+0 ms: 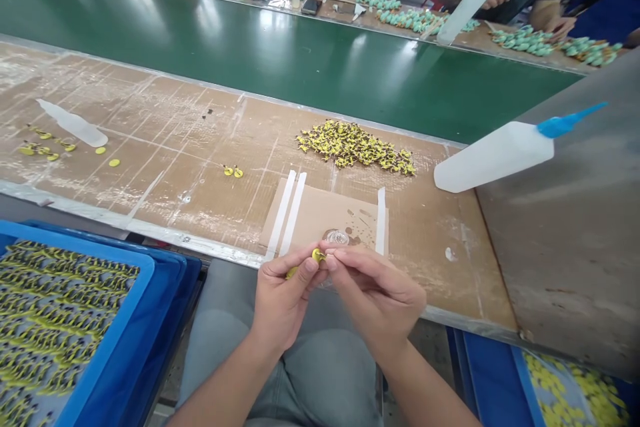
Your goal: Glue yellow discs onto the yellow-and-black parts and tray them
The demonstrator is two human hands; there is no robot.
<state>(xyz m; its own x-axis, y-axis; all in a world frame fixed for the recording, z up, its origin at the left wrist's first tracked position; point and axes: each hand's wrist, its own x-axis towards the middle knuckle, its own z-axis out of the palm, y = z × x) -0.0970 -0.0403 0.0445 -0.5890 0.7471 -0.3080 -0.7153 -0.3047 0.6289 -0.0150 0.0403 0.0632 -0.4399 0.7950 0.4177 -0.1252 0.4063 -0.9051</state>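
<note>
Mid-batch by our read, no count possible. We're at the brown table (430, 233), green belt (290, 47) running behind it. The blue tray (109, 347) at our left carries row on row of yellow-and-black pieces (65, 310); we take those as done. The blue bin (490, 373) at our right has plenty of flat yellow shapes in it, so supply looks far from used up.

What's left on top: one big loose yellow-and-black pile (355, 147), near the table's back edge, left of the leaning white bottle (495, 157). Taped cardboard sheet (320, 207) sits right before us, clear round dish (336, 237) on it, stains beside. Two pieces (233, 171) lie apart to the left of the sheet; farther left, a few more plus loose yellow discs (114, 163).

Left hand (285, 287) pinches a small yellow disc (317, 255) between thumb and finger. Right hand (383, 290) closes its fingertips on a thin dark bit at the disc's right edge, mostly hidden; we can't tell whether the two are joined. Disc: round, bright yellow, smooth-looking, held up by the dish at the table's front edge.
</note>
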